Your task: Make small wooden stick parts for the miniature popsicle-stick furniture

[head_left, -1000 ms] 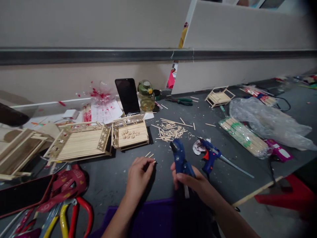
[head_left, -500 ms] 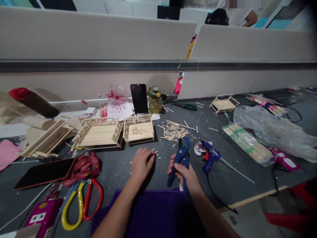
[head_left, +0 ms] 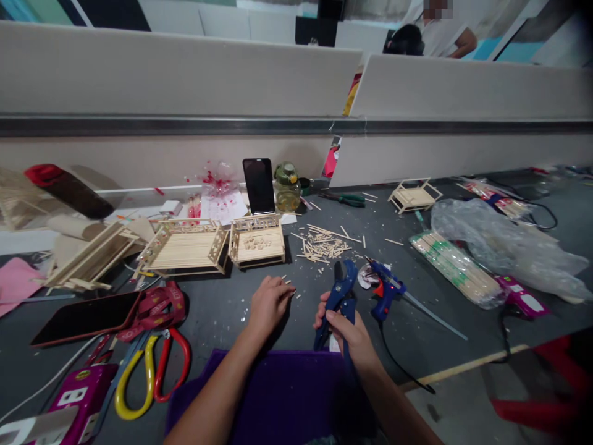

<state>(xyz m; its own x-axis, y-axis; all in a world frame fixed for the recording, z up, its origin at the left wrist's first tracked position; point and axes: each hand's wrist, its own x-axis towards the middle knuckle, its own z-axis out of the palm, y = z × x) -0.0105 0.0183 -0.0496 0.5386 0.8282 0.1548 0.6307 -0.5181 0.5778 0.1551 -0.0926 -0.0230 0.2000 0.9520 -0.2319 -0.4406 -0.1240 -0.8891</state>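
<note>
My right hand (head_left: 346,330) is wrapped round the handles of a blue cutter (head_left: 339,290), whose jaw points up and away from me. My left hand (head_left: 271,301) rests low on the grey table (head_left: 222,315), its fingertips pinched over short pale wooden sticks (head_left: 290,287) that lie by them. Just right of the cutter a blue glue gun (head_left: 386,289) lies on the table with its red light lit. A heap of cut stick pieces (head_left: 324,244) is spread beyond both hands. Two small stick-built bed-like models (head_left: 185,247) (head_left: 257,241) stand behind my left hand.
A phone (head_left: 259,185) leans upright by a green jar (head_left: 287,185). Red and yellow-handled scissors (head_left: 152,371), a dark phone (head_left: 83,318) and a pink box (head_left: 78,395) lie at the left. A stick bundle (head_left: 454,266), plastic bag (head_left: 504,244) and another model (head_left: 412,196) lie right. Another person sits beyond the partition.
The view has risen and widened, showing more of the left side. The cutter has tilted from pointing left to leaning right. My left hand has stayed pinched by the small sticks.
</note>
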